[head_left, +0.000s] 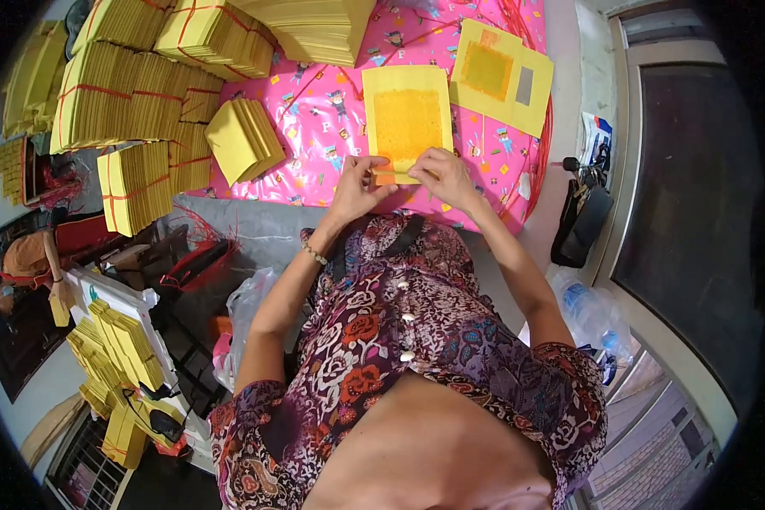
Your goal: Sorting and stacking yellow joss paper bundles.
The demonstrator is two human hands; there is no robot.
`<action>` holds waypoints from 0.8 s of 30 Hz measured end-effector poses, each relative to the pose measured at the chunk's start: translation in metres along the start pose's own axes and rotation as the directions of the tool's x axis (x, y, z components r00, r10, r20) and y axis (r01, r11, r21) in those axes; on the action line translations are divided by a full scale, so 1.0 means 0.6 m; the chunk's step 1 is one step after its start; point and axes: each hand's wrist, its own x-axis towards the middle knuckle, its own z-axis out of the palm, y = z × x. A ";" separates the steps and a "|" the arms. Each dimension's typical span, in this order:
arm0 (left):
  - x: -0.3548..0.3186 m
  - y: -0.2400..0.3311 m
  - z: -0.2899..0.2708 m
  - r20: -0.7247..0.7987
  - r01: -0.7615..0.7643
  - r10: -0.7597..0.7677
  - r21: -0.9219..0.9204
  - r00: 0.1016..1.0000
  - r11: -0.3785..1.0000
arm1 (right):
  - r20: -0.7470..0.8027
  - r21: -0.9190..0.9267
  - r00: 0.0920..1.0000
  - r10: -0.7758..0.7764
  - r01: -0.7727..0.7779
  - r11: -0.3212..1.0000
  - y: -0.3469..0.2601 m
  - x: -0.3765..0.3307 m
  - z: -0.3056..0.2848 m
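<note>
A yellow paper sheet point(406, 110) with an orange-yellow square lies upright before me on a pink patterned cover. Its near edge is turned up in a narrow fold. My left hand point(357, 189) pinches this fold at its left end, thumb and fingers close together. At the right end, my right hand point(447, 177) also grips the fold between bent fingers. Just beyond the right hand lie more yellow sheets point(527, 98), one with an orange square, another with a grey patch. A small stack of folded yellow papers point(245, 140) stands left of my hands.
Bundles of yellow paper point(115, 102) tied with red string are piled at the far left. Red strings point(535, 170) run along the pink table's right edge. Clear plastic bottles point(582, 306) stand beside my right arm. Another person point(30, 255) is at the left, near more yellow stacks point(115, 348).
</note>
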 end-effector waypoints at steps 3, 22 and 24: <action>0.011 0.008 -0.007 -0.159 -0.237 0.285 0.270 0.945 0.933 | -0.056 -0.072 0.998 -0.024 0.020 0.997 -0.018 0.004 -0.008; 0.071 0.134 -0.031 -0.308 -0.306 0.146 -0.573 0.940 0.760 | 0.144 0.988 0.897 0.417 -0.110 -0.106 -0.072 0.072 -0.013; 0.063 0.141 -0.027 -0.223 -0.230 0.101 -0.683 0.969 0.693 | 0.123 0.988 0.920 0.373 -0.080 -0.130 -0.067 0.076 -0.008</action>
